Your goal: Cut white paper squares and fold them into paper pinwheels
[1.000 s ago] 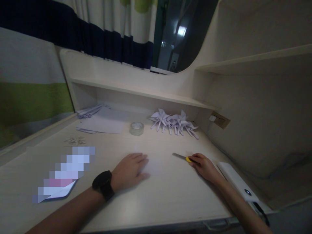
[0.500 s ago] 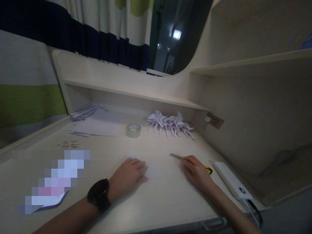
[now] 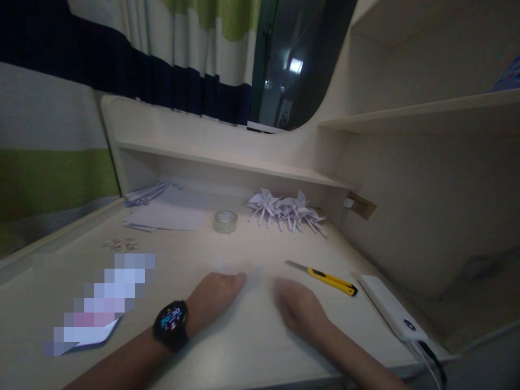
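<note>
Both the left hand (image 3: 217,295) and right hand (image 3: 298,309) lie flat, fingers loose and empty, on the paper sheet (image 3: 254,273).

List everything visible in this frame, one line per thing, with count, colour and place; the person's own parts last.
Paper sheet: one, white, flat on the desk between the hands.
Utility knife: one, yellow with blade out, right of the hands, untouched.
Power bank: one, white, right desk edge, cable attached.
Tape roll: one, clear, mid desk.
Folded paper pinwheels: a pile, pale lilac, under the shelf.
Loose paper sheets: a stack, white, back left.
Wall socket: one, right wall.
Desk: one, pale wood.
Watch: one, black, left wrist.
Left hand: on the sheet's left edge.
Right hand: blurred, beside the sheet.
</note>
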Demonstrator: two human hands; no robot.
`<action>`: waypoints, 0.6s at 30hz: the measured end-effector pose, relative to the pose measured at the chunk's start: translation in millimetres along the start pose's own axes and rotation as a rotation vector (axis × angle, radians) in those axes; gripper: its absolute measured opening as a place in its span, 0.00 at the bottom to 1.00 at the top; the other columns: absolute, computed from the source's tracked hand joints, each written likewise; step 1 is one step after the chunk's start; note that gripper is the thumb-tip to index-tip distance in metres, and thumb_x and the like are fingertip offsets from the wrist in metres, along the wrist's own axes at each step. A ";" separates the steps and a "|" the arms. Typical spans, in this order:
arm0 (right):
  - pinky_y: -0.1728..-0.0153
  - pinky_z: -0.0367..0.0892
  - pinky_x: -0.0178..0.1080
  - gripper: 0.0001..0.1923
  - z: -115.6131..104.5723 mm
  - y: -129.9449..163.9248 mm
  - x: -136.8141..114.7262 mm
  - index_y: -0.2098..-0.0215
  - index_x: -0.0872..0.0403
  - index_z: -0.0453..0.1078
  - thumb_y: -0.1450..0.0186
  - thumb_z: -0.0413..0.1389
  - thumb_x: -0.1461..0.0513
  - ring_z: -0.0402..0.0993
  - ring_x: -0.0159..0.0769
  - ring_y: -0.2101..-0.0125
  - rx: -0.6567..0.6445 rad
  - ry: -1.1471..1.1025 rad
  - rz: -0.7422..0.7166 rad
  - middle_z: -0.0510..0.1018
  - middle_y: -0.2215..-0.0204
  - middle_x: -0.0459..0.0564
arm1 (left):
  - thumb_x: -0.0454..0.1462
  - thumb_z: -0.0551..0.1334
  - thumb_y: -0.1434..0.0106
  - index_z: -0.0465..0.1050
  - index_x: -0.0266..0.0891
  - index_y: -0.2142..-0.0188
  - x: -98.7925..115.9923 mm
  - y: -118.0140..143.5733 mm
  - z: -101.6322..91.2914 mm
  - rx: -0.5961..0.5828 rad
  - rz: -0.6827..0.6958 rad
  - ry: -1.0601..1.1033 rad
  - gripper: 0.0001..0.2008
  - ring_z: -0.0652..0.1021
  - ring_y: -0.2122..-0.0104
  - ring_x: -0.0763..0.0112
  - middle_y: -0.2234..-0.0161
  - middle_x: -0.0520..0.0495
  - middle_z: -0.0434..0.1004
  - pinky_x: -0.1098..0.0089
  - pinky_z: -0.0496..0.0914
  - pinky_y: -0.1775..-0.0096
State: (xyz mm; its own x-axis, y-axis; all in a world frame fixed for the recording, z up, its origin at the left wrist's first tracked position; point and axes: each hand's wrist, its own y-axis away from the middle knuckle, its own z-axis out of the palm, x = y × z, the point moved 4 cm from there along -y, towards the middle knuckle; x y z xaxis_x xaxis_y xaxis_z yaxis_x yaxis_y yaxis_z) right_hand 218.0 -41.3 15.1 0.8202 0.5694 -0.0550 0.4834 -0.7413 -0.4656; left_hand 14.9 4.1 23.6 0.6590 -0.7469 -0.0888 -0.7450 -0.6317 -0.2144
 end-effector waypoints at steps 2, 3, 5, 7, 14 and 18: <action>0.54 0.70 0.46 0.19 0.2 -5.5 0.0 0.50 0.60 0.68 0.39 0.48 0.66 0.74 0.45 0.56 0.019 -0.019 0.025 0.77 0.55 0.61 | 0.30 0.53 0.37 0.63 0.37 0.60 -3.2 1.1 0.0 0.042 -0.024 0.002 0.06 0.77 0.77 0.65 0.75 0.47 0.76 0.71 0.69 0.76; 0.55 0.71 0.45 0.19 -0.2 -9.1 -0.4 0.50 0.60 0.67 0.39 0.49 0.66 0.75 0.45 0.57 0.024 -0.035 0.039 0.77 0.55 0.61 | 0.31 0.53 0.36 0.62 0.38 0.59 -4.4 1.7 0.6 0.076 -0.030 0.000 0.05 0.77 0.77 0.66 0.76 0.48 0.76 0.72 0.68 0.77; 0.58 0.71 0.43 0.18 -1.5 -17.2 -1.7 0.51 0.58 0.68 0.39 0.49 0.67 0.76 0.43 0.60 0.013 -0.092 0.074 0.78 0.58 0.59 | 0.33 0.52 0.35 0.62 0.38 0.59 -5.8 2.6 1.3 0.153 -0.031 0.001 0.05 0.76 0.79 0.68 0.77 0.49 0.75 0.72 0.67 0.78; 0.60 0.71 0.39 0.15 -2.9 -25.3 -2.8 0.54 0.55 0.69 0.38 0.49 0.66 0.77 0.39 0.63 -0.004 -0.163 0.121 0.80 0.62 0.55 | 0.34 0.51 0.34 0.63 0.38 0.60 -6.0 3.3 1.3 0.215 -0.024 0.020 0.05 0.76 0.80 0.68 0.78 0.50 0.74 0.73 0.67 0.78; 0.68 0.71 0.38 0.17 -2.4 -37.8 3.2 0.52 0.56 0.70 0.39 0.50 0.65 0.77 0.38 0.74 0.112 -0.297 0.302 0.81 0.71 0.52 | 0.36 0.47 0.31 0.65 0.39 0.54 -5.4 1.8 2.9 0.279 -0.019 0.137 0.11 0.78 0.77 0.68 0.74 0.48 0.77 0.73 0.68 0.76; 0.65 0.73 0.40 0.15 -4.3 -34.4 8.0 0.54 0.55 0.72 0.38 0.52 0.62 0.79 0.39 0.70 0.232 -0.290 0.282 0.81 0.66 0.54 | 0.38 0.48 0.31 0.67 0.39 0.54 -6.5 1.5 5.6 0.289 -0.021 0.118 0.12 0.79 0.76 0.66 0.74 0.48 0.79 0.72 0.68 0.76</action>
State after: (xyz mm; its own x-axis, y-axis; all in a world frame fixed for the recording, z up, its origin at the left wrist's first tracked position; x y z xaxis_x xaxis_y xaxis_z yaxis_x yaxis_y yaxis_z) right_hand 209.2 -12.7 34.5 0.7745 0.4574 -0.4370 0.1453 -0.8010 -0.5808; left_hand 10.1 9.1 18.4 0.6447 -0.7639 0.0290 -0.6595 -0.5750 -0.4842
